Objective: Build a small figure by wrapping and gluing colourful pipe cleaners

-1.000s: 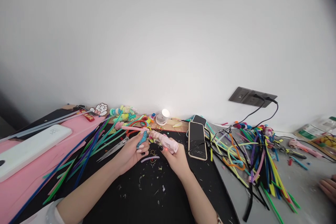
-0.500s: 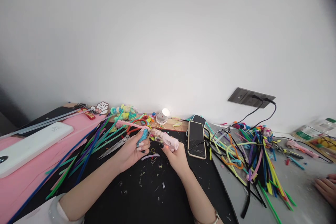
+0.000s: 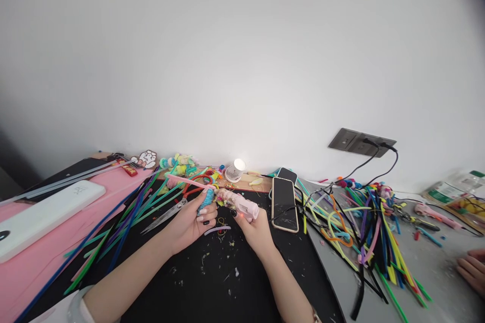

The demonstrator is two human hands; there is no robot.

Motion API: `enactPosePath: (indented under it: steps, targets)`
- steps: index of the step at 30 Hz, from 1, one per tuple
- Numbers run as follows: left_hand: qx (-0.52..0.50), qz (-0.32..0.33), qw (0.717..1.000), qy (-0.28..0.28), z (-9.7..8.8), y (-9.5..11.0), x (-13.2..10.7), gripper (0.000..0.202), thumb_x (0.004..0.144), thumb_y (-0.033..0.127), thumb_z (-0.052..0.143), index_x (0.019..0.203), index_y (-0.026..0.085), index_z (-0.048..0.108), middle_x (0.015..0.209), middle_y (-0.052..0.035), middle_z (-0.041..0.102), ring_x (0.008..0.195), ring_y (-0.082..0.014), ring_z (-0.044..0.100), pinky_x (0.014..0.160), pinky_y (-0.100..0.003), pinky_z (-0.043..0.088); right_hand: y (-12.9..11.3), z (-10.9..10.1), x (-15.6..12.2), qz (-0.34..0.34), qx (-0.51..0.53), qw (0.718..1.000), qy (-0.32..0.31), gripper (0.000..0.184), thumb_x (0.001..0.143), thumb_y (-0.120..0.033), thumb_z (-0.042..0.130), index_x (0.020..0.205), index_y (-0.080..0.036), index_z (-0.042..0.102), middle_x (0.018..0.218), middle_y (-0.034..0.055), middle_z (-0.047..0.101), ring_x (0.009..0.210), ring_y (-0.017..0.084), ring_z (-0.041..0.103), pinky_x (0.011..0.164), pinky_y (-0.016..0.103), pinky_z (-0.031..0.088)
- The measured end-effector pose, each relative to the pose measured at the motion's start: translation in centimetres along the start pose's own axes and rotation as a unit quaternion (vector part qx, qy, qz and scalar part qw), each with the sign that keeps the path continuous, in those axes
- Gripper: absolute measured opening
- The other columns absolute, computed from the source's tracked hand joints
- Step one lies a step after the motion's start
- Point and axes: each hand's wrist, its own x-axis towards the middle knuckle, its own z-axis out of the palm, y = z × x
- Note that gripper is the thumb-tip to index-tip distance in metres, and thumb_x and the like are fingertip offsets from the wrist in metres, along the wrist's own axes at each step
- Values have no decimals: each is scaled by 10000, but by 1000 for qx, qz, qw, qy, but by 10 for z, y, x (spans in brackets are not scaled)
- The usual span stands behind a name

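Note:
My left hand (image 3: pixel 188 222) is closed round a small blue coiled pipe-cleaner piece (image 3: pixel 205 201), from which a pink pipe cleaner (image 3: pixel 185 182) sticks out to the left. My right hand (image 3: pixel 254 229) grips a pink hot-glue gun (image 3: pixel 239 205); its nozzle touches the blue piece and a red light glows on its body. Both hands are over the black mat (image 3: pixel 212 282).
Red-handled scissors (image 3: pixel 172 207) and several coloured pipe cleaners (image 3: pixel 125 222) lie to the left on a pink sheet (image 3: pixel 34 267), beside a white case (image 3: pixel 41 212). Two phones (image 3: pixel 284 202) lie to the right, then a heap of pipe cleaners (image 3: pixel 367 227). Another person's hand (image 3: pixel 472 267) rests far right.
Both hands and the glue gun have kept almost still, shifting only slightly. The other person's hand at far right has moved a little.

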Motion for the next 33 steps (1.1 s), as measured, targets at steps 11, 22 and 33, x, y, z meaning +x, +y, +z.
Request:
enactPosePath:
  steps: [11, 22, 33]
  targets:
    - [-30, -14, 999, -12, -3, 0, 1, 195, 910, 280, 548, 761, 168, 490, 539, 84, 355, 404, -27, 314, 440, -169, 299, -1, -1, -2, -5, 2, 1000, -10, 150, 820, -220, 575, 919, -166, 673, 846, 43, 676, 713, 175, 601, 671, 253, 480]
    - [-11, -10, 1000, 2, 0, 0, 1, 277, 907, 316, 551, 694, 166, 454, 543, 89, 324, 407, -26, 289, 449, -169, 298, -1, -1, -2, -16, -9, 1000, 7, 80, 785, -225, 577, 737, -173, 613, 655, -12, 562, 570, 124, 487, 560, 212, 425]
    - [-37, -25, 999, -26, -1, 1, -2, 342, 932, 294, 501, 628, 159, 426, 549, 72, 351, 414, -24, 295, 456, -183, 335, -1, -1, -1, -11, -1, 1000, 4, 77, 799, -227, 560, 774, -172, 609, 689, -4, 571, 588, 129, 487, 574, 221, 413]
